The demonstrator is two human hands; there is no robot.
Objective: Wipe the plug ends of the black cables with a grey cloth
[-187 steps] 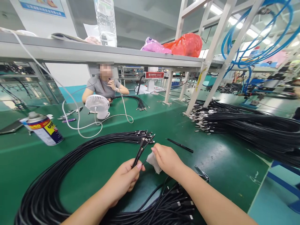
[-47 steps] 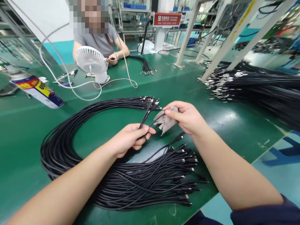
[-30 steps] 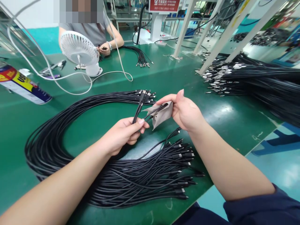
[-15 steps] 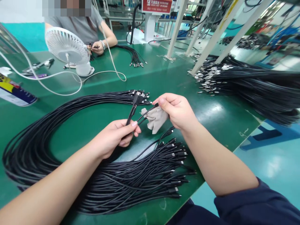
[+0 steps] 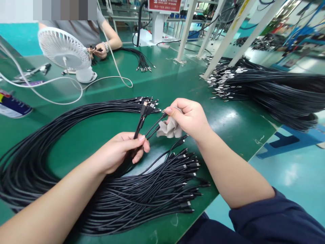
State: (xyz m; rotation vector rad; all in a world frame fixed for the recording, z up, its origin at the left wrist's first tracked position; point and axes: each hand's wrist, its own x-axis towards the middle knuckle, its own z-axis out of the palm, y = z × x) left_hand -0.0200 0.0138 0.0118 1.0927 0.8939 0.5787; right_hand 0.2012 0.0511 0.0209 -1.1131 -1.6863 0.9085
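Note:
My left hand (image 5: 127, 149) is closed round several black cables (image 5: 139, 125), their plug ends sticking up and to the right past my thumb. Between the thumb and fingers of my right hand (image 5: 189, 117) is a crumpled grey-white cloth (image 5: 170, 128), pinched at the end of one of these cables. The cloth covers that cable's tip. Below my hands lies a large bundle of black cables (image 5: 142, 193) with plugs pointing right. It loops round the left side to a far row of cable ends (image 5: 142, 101).
Across the green table (image 5: 162, 81), a person in grey holds small dark pieces behind a white fan (image 5: 64, 49). A white cord (image 5: 109, 77) trails nearby. Pale posts (image 5: 215, 40) rise at the right by a big cable pile (image 5: 266, 84). A can (image 5: 14, 106) lies far left.
The cloth has shifted up to the cable end in my right fingers and looks more bunched. My left hand keeps its hold on the cables. The view has moved slightly.

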